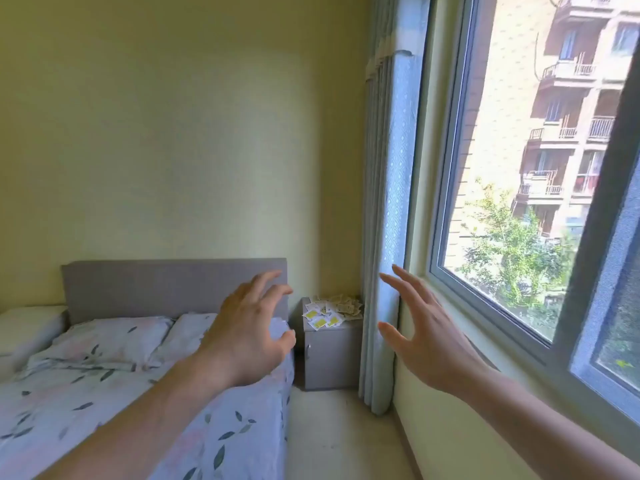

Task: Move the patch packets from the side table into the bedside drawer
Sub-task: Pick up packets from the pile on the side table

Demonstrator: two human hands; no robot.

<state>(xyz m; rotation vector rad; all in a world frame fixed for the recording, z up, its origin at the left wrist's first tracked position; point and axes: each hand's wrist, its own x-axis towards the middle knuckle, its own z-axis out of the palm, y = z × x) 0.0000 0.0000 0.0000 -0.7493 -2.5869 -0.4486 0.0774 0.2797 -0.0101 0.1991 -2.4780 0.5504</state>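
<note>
Packets (329,311) lie heaped on the side table (330,355), at one o'clock from the left hand (247,336); none appear moved. Left hand and right hand (420,332) hover empty, fingers spread. Cabinet front looks closed.

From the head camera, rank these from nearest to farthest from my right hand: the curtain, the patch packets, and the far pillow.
From the right hand:
1. Curtain, just left of its fingers.
2. Patch packets, on the side table, farther left.
3. Far pillow, across the bed by the headboard.
</note>
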